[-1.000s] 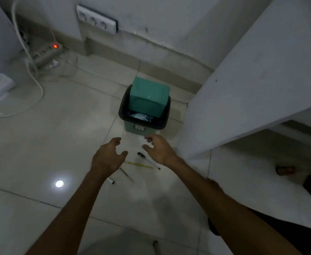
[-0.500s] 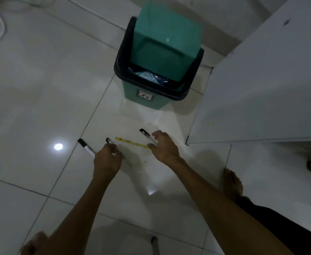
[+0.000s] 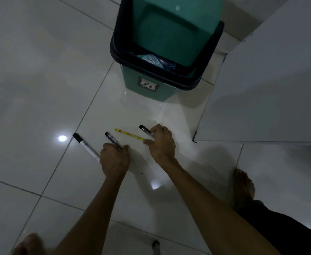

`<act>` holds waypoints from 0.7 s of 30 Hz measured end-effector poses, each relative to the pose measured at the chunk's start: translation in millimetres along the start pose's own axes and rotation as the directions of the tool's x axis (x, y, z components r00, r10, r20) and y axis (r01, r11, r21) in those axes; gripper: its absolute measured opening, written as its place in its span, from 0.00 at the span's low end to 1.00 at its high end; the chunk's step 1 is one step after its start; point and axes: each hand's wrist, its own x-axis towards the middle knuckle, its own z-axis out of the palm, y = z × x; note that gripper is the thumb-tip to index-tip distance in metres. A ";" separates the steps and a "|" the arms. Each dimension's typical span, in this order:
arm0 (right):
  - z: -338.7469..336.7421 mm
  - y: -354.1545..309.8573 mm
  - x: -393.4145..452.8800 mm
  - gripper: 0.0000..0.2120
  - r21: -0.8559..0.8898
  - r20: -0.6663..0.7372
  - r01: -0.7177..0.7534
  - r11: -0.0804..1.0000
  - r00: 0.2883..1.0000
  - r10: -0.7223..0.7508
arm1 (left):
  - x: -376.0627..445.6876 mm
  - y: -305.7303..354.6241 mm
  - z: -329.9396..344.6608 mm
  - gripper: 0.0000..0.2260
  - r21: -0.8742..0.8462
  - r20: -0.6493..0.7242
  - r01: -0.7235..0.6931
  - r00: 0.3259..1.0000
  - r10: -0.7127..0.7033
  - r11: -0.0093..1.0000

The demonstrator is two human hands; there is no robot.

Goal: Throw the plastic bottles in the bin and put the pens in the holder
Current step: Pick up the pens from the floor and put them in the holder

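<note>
Several pens lie on the white tiled floor in front of a green bin [image 3: 147, 89]. The bin has a black rim and a tilted green swing lid, and a bottle label [image 3: 152, 59] shows inside it. My left hand [image 3: 114, 160] is closed around the lower end of a black pen [image 3: 110, 138]. A white marker with a black cap [image 3: 85, 146] lies just left of that hand, untouched. My right hand [image 3: 161, 142] is bent over the near ends of a yellow pen [image 3: 128, 134] and a black-capped pen [image 3: 144, 129], with the thumb at the yellow pen's tip. No holder is in view.
A white cabinet side [image 3: 261, 89] stands close on the right of the bin. My bare feet show at the lower left [image 3: 28, 243] and at the right [image 3: 243, 186]. Another pen-like object [image 3: 155, 245] lies at the bottom edge.
The view has dropped closer to the floor. Both hands came down from above the pens onto them. The left closed on the black pen, and the right settled on the yellow and black-capped pens.
</note>
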 end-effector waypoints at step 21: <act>13.8 -29.2 -5.0 0.11 -0.145 0.135 0.055 0.988 0.990 -0.035 | 7.3 -31.0 -44.1 0.10 -0.158 -0.305 -0.014 0.952 -0.036 0.987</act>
